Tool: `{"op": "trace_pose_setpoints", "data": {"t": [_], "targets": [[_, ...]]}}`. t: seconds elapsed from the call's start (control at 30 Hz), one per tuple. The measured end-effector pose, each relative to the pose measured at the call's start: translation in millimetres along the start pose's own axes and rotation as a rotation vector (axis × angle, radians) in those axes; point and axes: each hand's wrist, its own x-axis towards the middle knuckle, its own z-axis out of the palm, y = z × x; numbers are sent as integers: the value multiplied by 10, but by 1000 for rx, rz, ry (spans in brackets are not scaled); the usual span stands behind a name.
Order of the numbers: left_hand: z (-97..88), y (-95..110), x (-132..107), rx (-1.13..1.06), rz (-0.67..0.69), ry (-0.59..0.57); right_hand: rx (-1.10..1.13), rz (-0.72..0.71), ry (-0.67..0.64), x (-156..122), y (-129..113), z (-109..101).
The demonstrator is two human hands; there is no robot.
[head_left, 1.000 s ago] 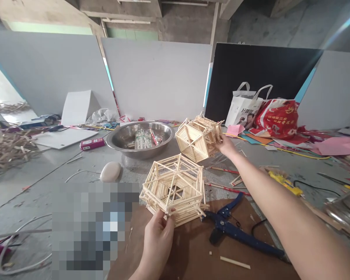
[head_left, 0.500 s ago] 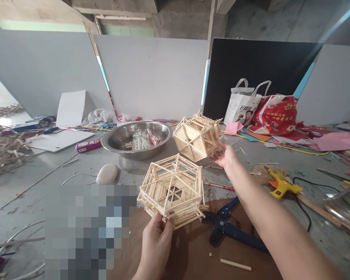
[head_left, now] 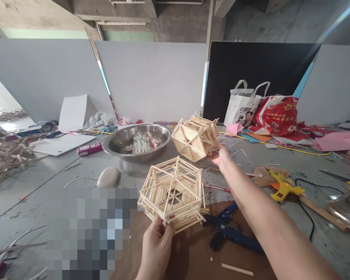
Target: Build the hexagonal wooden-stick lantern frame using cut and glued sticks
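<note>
My left hand (head_left: 159, 237) pinches the near edge of a hexagonal wooden-stick frame (head_left: 175, 177), tilted so that its spoked top faces me. Farther off, my right hand (head_left: 217, 154) grips the right side of a second, more filled-in hexagonal stick model (head_left: 189, 140), with spokes on the face toward me. Some right fingers are hidden behind that model. The two stick models are held apart, one nearer and one farther. Blue cutter pliers (head_left: 230, 229) lie just right of the nearer frame, beside a loose stick (head_left: 237, 269).
Behind sits a steel basin (head_left: 116, 149) with packaged sticks. A yellow glue gun (head_left: 284, 186) lies at right on its black cord. Beyond are a red bag (head_left: 277, 116), a white bag (head_left: 239, 109) and coloured paper. A pale oval object (head_left: 107, 177) and a stick pile (head_left: 10, 153) are left.
The farther model and my right hand have shifted very slightly left. The whole view has moved a little, with things sitting slightly lower. Both grips stay the same.
</note>
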Motion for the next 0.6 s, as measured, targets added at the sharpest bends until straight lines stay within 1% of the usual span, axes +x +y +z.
{"op": "trace_pose_setpoints", "data": {"t": [0.23, 0.47, 0.6], "targets": [[-8, -26, -6, 20, 18, -22, -69, -92, 21, 57, 14, 5], [-15, -16, -4, 5, 17, -25, -174, -266, 10, 18, -95, 21], [-7, 20, -22, 6, 13, -1, -243, -355, 40, -34, -130, 59]]}}
